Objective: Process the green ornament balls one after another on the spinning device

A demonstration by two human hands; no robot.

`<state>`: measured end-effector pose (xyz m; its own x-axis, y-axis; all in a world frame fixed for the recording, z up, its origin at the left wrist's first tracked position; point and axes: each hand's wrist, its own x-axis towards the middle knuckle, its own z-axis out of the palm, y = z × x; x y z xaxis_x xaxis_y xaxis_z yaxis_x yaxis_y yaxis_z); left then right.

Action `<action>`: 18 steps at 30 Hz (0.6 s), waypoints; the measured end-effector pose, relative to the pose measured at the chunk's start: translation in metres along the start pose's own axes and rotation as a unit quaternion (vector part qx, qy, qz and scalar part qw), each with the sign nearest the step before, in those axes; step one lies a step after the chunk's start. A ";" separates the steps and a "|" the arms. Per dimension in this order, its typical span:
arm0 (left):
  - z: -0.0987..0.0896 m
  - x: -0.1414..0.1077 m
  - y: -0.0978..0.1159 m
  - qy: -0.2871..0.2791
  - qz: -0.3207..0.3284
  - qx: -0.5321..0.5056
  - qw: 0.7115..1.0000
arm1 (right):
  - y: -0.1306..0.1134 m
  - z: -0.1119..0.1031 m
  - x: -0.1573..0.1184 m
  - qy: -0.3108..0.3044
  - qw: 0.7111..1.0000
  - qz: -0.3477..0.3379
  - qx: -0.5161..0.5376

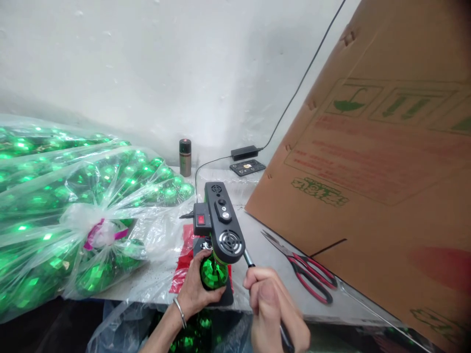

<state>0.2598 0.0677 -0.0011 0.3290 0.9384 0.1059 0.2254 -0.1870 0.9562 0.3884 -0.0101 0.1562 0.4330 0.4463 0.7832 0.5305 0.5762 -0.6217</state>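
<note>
Carton: the tilted carton (368,171) rises at right; if it slid, it could push the scissors toward the right hand.
Bag: the clear bag (140,166) of green balls lies at left; loose film could snag the left wrist.
Machine: the black machine (223,220) stands on the surface (270,260); an uneven pull could shift it.
Scissors: the scissors (311,277) lie right of the machine, blades slightly parted.
Right hand: the right hand (274,304) is closed round the lever (248,257).
Left hand: the left hand (195,284) is half-curled, gripping the ball.
Ball: the green ball (213,272) sits under the machine's head; tilt or overpressure could crack it.
</note>
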 end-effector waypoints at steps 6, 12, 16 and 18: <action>0.004 -0.001 -0.007 0.014 -0.002 -0.006 1.000 | 0.012 0.006 -0.010 0.039 0.999 -0.027 0.008; 0.006 -0.001 -0.014 0.011 0.015 -0.009 1.000 | 0.017 0.011 -0.017 0.081 0.996 -0.027 0.003; 0.005 -0.002 -0.013 -0.002 0.008 -0.007 1.000 | 0.019 0.010 -0.023 0.086 0.996 -0.012 -0.006; 0.005 -0.001 -0.012 -0.002 0.003 -0.008 1.000 | 0.021 0.008 -0.025 0.078 0.997 -0.011 -0.008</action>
<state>0.2608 0.0672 -0.0140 0.3341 0.9359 0.1116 0.2088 -0.1889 0.9595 0.3829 -0.0032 0.1234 0.5286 0.3198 0.7863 0.5523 0.5738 -0.6047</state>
